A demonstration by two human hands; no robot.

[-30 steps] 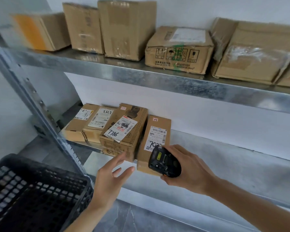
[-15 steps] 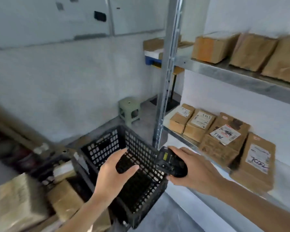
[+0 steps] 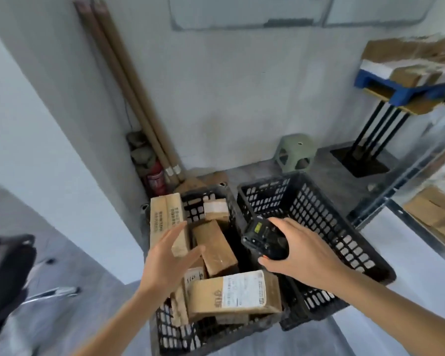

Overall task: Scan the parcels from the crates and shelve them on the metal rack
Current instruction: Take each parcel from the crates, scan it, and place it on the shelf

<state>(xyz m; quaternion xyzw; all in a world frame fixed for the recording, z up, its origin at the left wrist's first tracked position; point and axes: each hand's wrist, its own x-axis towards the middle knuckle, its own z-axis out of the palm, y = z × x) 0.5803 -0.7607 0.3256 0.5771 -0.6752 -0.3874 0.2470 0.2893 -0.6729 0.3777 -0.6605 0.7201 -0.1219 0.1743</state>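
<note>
Parcels [image 3: 216, 255]: brown cardboard boxes, some white-labelled, heaped in your left black crate [image 3: 175, 337].
Left hand [image 3: 168, 258]: fingers spread, holding nothing, above the heap.
Right hand [image 3: 297, 253]: wrapped round your black scanner [image 3: 263, 237].

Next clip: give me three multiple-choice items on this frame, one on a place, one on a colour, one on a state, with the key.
1. Where are the parcels lying?
A. in the left crate
B. in the right crate
C. on the stool

2. What colour is the stool?
A. red
B. pale green
C. yellow

3. What is the right hand doing?
A. hanging empty
B. gripping a parcel
C. gripping the scanner

Key:
1 A: boxes fill the left crate, while the right crate shows only bare mesh.
2 B: it stands pale green by the wall.
3 C: its fingers curl round the black scanner; the left hand is spread over the parcels.
</note>
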